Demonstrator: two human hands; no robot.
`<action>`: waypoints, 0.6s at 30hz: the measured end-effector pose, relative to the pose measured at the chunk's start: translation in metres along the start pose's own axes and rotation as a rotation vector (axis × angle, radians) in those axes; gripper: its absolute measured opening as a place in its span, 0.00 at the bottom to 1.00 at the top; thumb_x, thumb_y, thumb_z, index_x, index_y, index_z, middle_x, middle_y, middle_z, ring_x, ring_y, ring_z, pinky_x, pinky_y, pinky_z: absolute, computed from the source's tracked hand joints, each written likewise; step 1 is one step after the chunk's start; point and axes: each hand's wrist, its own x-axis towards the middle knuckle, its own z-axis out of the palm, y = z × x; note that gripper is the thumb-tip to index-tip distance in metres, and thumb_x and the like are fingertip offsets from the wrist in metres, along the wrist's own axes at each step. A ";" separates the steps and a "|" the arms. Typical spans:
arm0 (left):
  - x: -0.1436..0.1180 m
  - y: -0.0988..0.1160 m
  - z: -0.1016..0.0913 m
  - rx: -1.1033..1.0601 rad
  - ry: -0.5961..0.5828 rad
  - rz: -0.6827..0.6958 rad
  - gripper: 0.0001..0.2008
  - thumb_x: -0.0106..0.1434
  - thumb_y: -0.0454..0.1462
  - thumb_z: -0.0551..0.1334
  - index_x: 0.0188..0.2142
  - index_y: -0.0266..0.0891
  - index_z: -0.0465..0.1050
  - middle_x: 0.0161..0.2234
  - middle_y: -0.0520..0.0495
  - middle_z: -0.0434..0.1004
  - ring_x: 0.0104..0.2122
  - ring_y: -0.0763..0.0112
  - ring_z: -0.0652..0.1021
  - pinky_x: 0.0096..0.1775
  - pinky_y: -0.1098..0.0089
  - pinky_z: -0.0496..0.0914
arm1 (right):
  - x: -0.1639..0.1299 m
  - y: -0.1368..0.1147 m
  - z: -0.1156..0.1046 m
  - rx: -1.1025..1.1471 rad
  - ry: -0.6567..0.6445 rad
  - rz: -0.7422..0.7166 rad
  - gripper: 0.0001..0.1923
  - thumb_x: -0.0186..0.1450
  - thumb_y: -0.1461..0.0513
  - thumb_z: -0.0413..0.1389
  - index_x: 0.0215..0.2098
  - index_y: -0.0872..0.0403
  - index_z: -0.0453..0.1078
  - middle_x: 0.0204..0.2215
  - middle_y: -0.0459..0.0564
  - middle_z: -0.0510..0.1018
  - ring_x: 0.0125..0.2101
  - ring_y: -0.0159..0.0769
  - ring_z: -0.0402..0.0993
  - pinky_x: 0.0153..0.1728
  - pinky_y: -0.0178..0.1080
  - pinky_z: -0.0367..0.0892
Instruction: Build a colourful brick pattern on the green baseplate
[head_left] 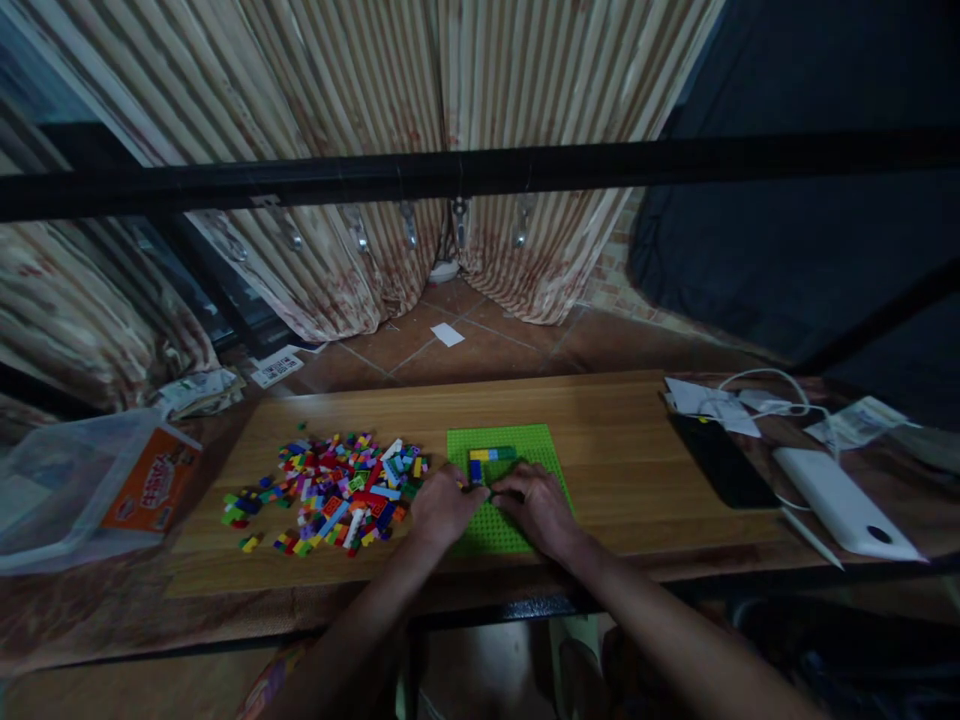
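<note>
A green studded baseplate (pixel 517 537) lies on a wooden board, partly covered by my hands. On it stands a row of toy bricks (pixel 493 454) in yellow, light blue and green, with a blue brick (pixel 475 470) running down from its left end. My left hand (pixel 441 503) reaches over the plate's left edge, fingers closed just below the blue brick. My right hand (pixel 541 505) rests over the plate's right half, thumb and fingers pinched close to the left fingertips. A small dark piece seems to sit between them; its kind is hidden.
A heap of mixed bricks (pixel 352 490) spreads over the wooden board (pixel 615 450) on the left. Beyond it stands a clear plastic bin (pixel 75 500) with an orange label. At right lie a black phone (pixel 724 460), a white power bank (pixel 847 502), cables and a white stylus (pixel 812 537).
</note>
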 end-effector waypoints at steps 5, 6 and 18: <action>0.002 -0.014 -0.011 -0.515 -0.049 0.045 0.18 0.57 0.52 0.59 0.33 0.38 0.72 0.32 0.46 0.75 0.32 0.67 0.75 0.33 0.70 0.65 | 0.000 -0.009 -0.007 0.045 0.024 0.003 0.09 0.59 0.61 0.61 0.38 0.48 0.77 0.31 0.48 0.76 0.36 0.40 0.71 0.40 0.43 0.64; 0.001 -0.016 -0.015 -0.698 -0.070 0.015 0.21 0.58 0.54 0.57 0.34 0.38 0.71 0.32 0.46 0.75 0.31 0.68 0.74 0.32 0.70 0.65 | 0.001 -0.014 -0.011 0.067 0.048 0.013 0.10 0.59 0.61 0.61 0.40 0.49 0.76 0.32 0.49 0.77 0.36 0.40 0.71 0.41 0.43 0.65; -0.028 0.013 -0.017 -1.626 -0.318 -0.075 0.12 0.53 0.41 0.68 0.33 0.35 0.74 0.31 0.48 0.75 0.31 0.75 0.73 0.35 0.74 0.67 | 0.011 -0.068 -0.028 0.347 0.111 -0.076 0.08 0.62 0.62 0.58 0.40 0.50 0.73 0.37 0.48 0.77 0.40 0.36 0.71 0.43 0.39 0.65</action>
